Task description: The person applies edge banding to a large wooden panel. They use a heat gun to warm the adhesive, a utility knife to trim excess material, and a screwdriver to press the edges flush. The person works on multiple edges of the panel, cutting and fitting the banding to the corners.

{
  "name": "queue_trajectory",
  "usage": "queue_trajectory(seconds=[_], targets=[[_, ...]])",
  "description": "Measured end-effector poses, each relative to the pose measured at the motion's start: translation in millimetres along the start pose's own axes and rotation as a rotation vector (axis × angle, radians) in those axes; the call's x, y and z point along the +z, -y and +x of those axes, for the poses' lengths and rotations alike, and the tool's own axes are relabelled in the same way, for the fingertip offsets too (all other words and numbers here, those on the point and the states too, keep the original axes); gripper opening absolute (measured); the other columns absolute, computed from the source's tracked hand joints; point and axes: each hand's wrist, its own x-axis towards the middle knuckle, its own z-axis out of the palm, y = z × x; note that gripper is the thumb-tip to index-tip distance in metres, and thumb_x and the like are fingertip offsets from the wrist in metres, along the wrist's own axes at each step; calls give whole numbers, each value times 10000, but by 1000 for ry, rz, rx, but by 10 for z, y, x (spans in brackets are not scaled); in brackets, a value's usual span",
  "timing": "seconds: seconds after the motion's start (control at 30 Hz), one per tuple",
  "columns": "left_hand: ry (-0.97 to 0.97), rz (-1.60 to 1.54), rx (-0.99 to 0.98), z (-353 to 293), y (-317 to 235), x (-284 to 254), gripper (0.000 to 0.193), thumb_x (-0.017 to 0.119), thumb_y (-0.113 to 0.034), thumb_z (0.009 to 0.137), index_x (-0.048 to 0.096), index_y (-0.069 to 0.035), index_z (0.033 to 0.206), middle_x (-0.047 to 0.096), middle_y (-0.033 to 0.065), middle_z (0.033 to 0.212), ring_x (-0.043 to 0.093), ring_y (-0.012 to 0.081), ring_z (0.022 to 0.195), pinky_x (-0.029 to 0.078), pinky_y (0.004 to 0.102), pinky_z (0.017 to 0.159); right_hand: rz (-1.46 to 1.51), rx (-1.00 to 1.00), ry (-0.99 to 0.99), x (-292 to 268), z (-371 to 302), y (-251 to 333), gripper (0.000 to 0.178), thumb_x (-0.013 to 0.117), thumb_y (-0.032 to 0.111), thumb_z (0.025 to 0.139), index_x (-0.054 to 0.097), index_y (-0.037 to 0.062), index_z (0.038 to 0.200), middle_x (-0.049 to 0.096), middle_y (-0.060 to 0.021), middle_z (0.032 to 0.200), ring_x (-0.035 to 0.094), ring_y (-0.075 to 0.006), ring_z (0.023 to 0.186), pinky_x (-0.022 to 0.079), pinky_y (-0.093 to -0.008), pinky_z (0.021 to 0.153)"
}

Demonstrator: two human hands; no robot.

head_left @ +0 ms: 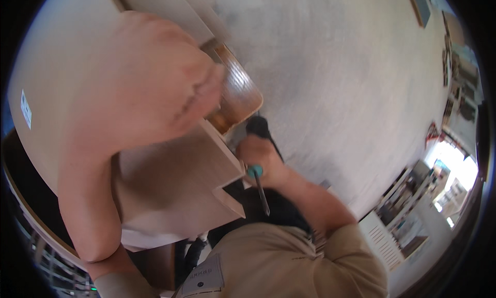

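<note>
My left hand (170, 83) is large and blurred over the pale wood-coloured board, its fingers curled in; whatever they hold is hidden. In my right hand (261, 156) is a screwdriver (262, 194) with a teal handle end, its metal shaft pointing down toward my body. That hand is closed beside the edge of a pale boxy panel piece (175, 179), which has a notched corner near the screwdriver. The hand may touch this edge, but I cannot tell for sure.
A glossy brown wooden seat or stool top (240, 86) stands beyond the panel piece. A large pale panel (46, 81) with a small white label fills the left side. Grey floor (330, 75) spreads to the right, with shelves and stacked items (405, 210) along the far right.
</note>
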Motion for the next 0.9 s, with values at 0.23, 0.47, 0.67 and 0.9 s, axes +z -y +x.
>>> queue_trajectory(seconds=[0.23,0.47,0.67,0.9], targets=[[125,102,73,47,-12,-88,334,626,-63,855,432,-3,589,432,138,538,465,369,517,348,458,504,353,-63,-70,591,332,-233,273,788,40,640,665,35,884,649,-140,815,625,-389,785,506,-452,692],[123,93,-3,93,-109,-77,329,585,-22,884,402,0,612,376,128,542,390,354,498,284,433,520,217,-270,-69,582,722,-316,208,743,133,635,572,91,746,558,-90,742,581,-346,803,447,-436,749],[161,104,3,94,-94,-92,335,580,-23,897,407,-1,611,377,121,551,401,337,504,284,427,525,291,-37,-267,452,779,-274,169,730,147,780,601,54,725,584,-99,682,566,-299,644,445,-394,608],[156,62,11,95,-116,-96,342,583,-29,901,414,-1,605,386,123,552,408,350,509,292,433,522,329,174,-453,388,639,-71,224,734,127,891,613,36,725,562,-148,648,538,-303,574,440,-362,529]])
